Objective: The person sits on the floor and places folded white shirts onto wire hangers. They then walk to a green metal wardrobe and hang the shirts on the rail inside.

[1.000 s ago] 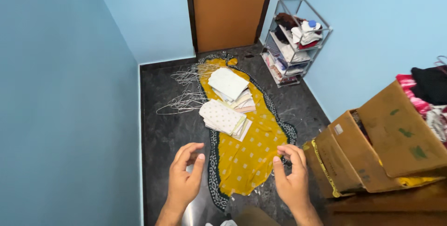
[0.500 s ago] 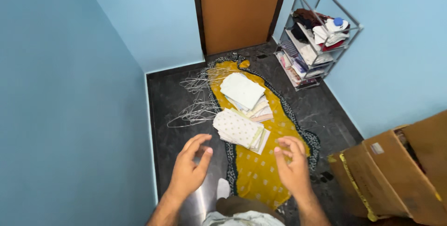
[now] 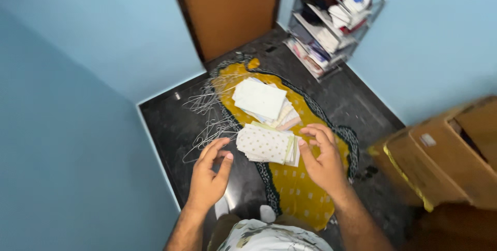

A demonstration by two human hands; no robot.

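A yellow cloth (image 3: 300, 189) with a dark patterned border lies spread on the dark floor. On it rest two stacks of folded pale cloths: a dotted near stack (image 3: 266, 145) and a white far stack (image 3: 259, 99). My left hand (image 3: 209, 176) hovers empty, fingers apart, just left of the near stack. Fingers curled loosely and holding nothing, my right hand (image 3: 323, 160) hangs at that stack's right edge. Whether either hand touches the stack I cannot tell.
Several wire hangers (image 3: 207, 121) lie tangled left of the cloth. An orange door (image 3: 228, 8) stands at the back. A metal shelf rack (image 3: 331, 20) full of clothes is at the back right. An open cardboard box (image 3: 445, 158) sits at the right. Blue walls close in.
The view has tilted and moved forward. Both hands have moved up toward the near stack of folded cloths, staying empty.
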